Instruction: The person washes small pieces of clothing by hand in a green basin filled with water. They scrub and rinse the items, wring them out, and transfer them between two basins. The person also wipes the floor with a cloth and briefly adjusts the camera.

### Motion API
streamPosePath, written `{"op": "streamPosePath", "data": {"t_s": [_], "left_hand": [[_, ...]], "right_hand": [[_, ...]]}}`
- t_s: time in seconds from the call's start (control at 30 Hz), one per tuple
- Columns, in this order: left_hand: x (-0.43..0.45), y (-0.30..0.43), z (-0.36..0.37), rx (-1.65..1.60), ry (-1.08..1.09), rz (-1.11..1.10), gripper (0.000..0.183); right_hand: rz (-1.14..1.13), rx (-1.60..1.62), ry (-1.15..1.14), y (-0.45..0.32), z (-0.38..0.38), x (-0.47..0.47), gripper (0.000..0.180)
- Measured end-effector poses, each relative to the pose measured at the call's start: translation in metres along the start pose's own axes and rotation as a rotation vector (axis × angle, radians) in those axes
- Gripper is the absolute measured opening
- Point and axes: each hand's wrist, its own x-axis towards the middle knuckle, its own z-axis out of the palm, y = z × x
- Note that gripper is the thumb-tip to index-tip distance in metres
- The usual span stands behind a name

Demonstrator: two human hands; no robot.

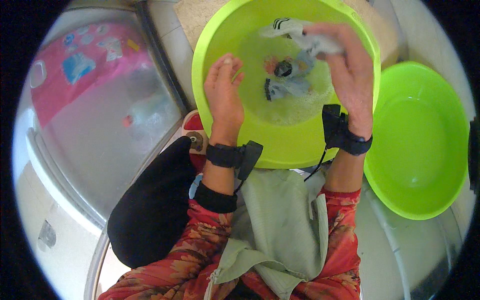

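Observation:
A large yellow-green plastic basin [277, 150] stands before me, with soapy water in it. My right hand [350, 71], slightly blurred, grips a wet white sock [322, 45] over the basin's right part; the sock's black-striped end [282, 24] points left. Over the basin's left side is my left hand [225, 84], its fingers loosely curled and slightly apart, holding nothing visible. Between the hands, several small wet garments lie in the water: a pale blue-grey one with a dark edge [287, 88], and above it a piece with a dark patch [283, 69] beside a pinkish one [270, 64].
An oval green basin [416, 142] stands at the right, touching or close to the large one. On the left is a glass panel [108, 127] with a pink sheet [82, 63] behind or on it. A pale green cloth [281, 210] covers my lap.

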Motion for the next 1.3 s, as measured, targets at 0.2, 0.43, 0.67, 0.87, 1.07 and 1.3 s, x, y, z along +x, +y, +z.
{"op": "streamPosePath", "data": {"t_s": [0.2,0.43,0.67,0.87,1.07,1.3], "left_hand": [[0.000,-0.006,-0.001,0.016,0.061,-0.068,0.022],[0.003,-0.013,-0.011,0.037,0.027,-0.113,0.024],[-0.002,-0.024,-0.009,0.147,0.069,-0.105,0.035],[0.004,-0.028,-0.018,0.157,0.165,-0.274,0.041],[-0.005,-0.041,-0.020,0.108,0.169,-0.330,0.037],[-0.002,-0.043,-0.012,0.125,0.180,-0.274,0.037]], "right_hand": [[0.117,-0.565,-0.229,0.089,0.055,-0.045,0.017],[0.168,-0.727,-0.329,0.124,0.073,-0.044,0.024],[0.037,-0.591,-0.193,0.079,0.074,-0.044,0.022],[0.031,-0.768,-0.420,0.121,0.146,-0.048,0.021],[0.278,-0.141,-0.032,0.058,0.072,-0.015,0.021],[-0.047,-0.388,0.096,-0.011,0.026,-0.007,0.024]]}}
